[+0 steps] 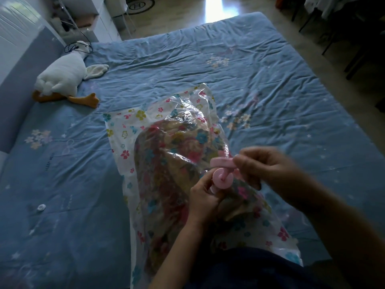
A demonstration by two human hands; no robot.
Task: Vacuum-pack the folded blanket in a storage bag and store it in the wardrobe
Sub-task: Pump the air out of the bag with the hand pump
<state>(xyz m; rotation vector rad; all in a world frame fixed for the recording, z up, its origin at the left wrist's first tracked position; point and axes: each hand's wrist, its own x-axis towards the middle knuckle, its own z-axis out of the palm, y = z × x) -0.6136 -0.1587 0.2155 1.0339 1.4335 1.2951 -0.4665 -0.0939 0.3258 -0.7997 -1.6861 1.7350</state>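
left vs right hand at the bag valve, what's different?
The left hand grips the round pink valve base; the right hand pinches the pink cap above it. The left hand sits below the valve; the right hand sits to its right. Shared: both have curled fingers on valve parts, over the storage bag holding the blanket.

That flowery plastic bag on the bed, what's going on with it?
A person is packing a folded blanket into a see-through storage bag that lies on the blue bed. The hands are busy with the bag's pink valve: the left hand holds the round valve, and the right hand pinches its cap, lifted above it. The bag looks loose and crinkled, not yet sucked flat. A plush goose lies off to the left.
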